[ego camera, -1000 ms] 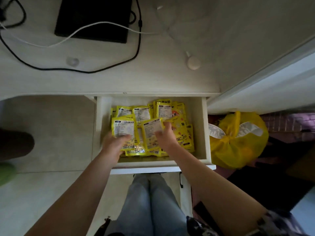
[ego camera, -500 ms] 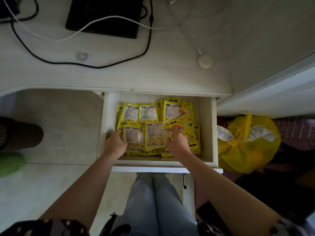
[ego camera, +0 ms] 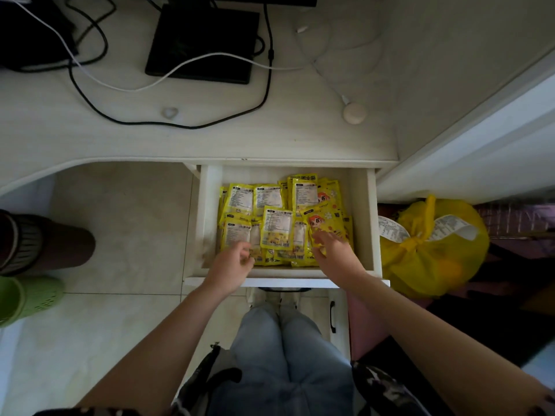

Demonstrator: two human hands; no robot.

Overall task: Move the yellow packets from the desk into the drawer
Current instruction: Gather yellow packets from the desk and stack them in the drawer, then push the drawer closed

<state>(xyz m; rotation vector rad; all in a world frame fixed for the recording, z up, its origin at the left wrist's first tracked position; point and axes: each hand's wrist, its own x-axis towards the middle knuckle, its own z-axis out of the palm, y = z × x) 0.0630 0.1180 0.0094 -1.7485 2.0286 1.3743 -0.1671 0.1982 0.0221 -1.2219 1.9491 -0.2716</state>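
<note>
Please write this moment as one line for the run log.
packets: in open drawer | left hand: over front packets, loosely curled | right hand: fingers spread on packets | desk: no packets

black box (ego camera: 201,45) under white cable (ego camera: 126,88) | black cable (ego camera: 264,94) | yellow bag (ego camera: 432,247) on floor | green basket (ego camera: 33,295)

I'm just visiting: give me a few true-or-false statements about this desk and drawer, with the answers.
1. The drawer is pulled open. True.
2. The yellow packets lie on the desk. False: they lie in the drawer.
3. Both hands are at the drawer's front. True.
4. The yellow bag sits on the desk. False: it sits on the floor, right of the drawer.
5. A black cable lies on the desk. True.
</note>
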